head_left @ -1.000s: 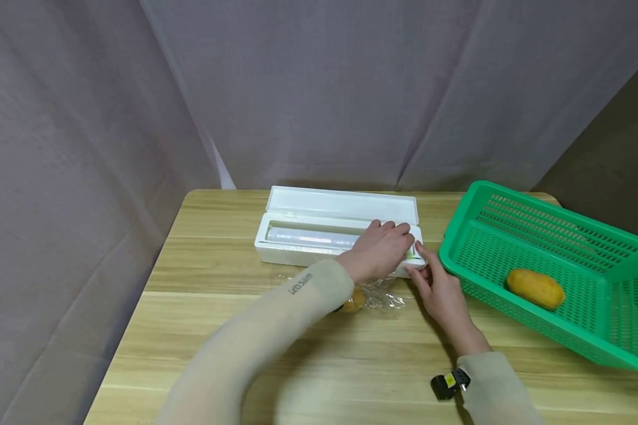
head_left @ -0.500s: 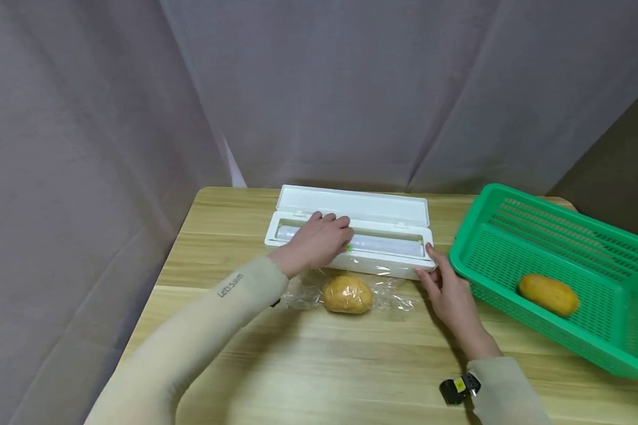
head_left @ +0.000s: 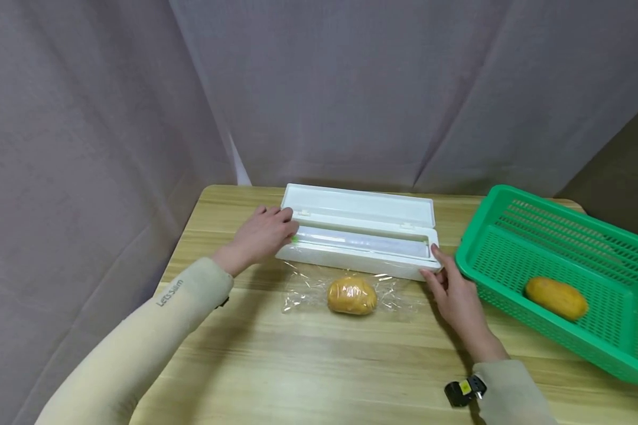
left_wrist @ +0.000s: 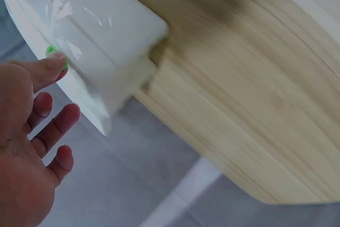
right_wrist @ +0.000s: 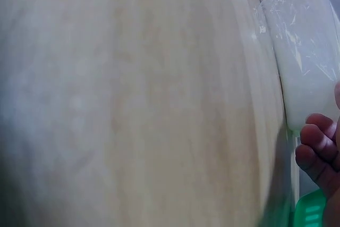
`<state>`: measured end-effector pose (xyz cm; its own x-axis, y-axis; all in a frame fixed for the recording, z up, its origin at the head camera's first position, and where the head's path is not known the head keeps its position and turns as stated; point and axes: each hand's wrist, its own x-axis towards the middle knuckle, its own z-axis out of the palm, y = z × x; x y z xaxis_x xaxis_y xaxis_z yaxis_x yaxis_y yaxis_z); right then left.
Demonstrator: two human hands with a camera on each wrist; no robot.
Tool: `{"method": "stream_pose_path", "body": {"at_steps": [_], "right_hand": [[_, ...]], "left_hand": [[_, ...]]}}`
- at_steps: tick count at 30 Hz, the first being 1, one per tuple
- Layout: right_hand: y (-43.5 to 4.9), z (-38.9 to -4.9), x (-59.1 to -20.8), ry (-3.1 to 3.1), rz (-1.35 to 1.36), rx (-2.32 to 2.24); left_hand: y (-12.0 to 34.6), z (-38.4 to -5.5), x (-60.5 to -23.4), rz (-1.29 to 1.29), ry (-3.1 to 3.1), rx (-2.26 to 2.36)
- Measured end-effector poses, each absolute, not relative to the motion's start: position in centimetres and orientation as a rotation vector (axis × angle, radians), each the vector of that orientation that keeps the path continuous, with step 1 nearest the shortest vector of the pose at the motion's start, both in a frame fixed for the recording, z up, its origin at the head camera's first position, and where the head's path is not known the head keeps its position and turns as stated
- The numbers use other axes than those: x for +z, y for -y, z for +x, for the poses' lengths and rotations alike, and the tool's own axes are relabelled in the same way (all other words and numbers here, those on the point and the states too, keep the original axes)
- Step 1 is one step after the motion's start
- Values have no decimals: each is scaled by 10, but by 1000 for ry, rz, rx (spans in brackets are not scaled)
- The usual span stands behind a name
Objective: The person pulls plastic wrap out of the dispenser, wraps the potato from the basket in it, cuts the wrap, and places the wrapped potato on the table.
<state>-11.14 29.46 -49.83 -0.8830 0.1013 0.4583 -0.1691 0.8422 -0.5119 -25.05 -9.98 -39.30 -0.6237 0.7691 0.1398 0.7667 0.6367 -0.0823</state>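
Observation:
A white cling film dispenser box lies with its lid raised and a roll of clear film inside. At the box's left end my left hand pinches the small green slide cutter, thumb on it in the left wrist view. My right hand grips the right end, thumb at the front and a finger on the top rim. In front of the box sits a yellow-brown, potato-like oval under a crinkled sheet of cling film, whose far edge overlaps the box front.
A green slotted basket stands at the right, holding one yellow oblong item. Everything rests on a wooden table. A grey curtain hangs behind its far edge.
My left hand has slid leftward along the box with the green slide cutter, from the right end to the left end, uncovering the wrapped oval. My right hand keeps its grip.

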Motion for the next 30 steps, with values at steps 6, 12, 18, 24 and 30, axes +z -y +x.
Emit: {"method": "stream_pose_path", "body": {"at_steps": [6,12,18,24,30], "right_hand": [[-293,-111,-498,2526,59,768],[-291,-114,-498,2539,72,780],[-289,-115,-499,2521,80,791],[-291,-112,-495,2528,99,774],[-291,-108,-494,2527,112,755]], "left_hand": [[115,-253,-394,-1244,2683,39],[128,-254,-395,-1225,2662,73],[135,-253,-397,-1200,2620,120],[129,-249,-401,-1176,2696,59],[119,-245,-410,-1286,2537,18]]}}
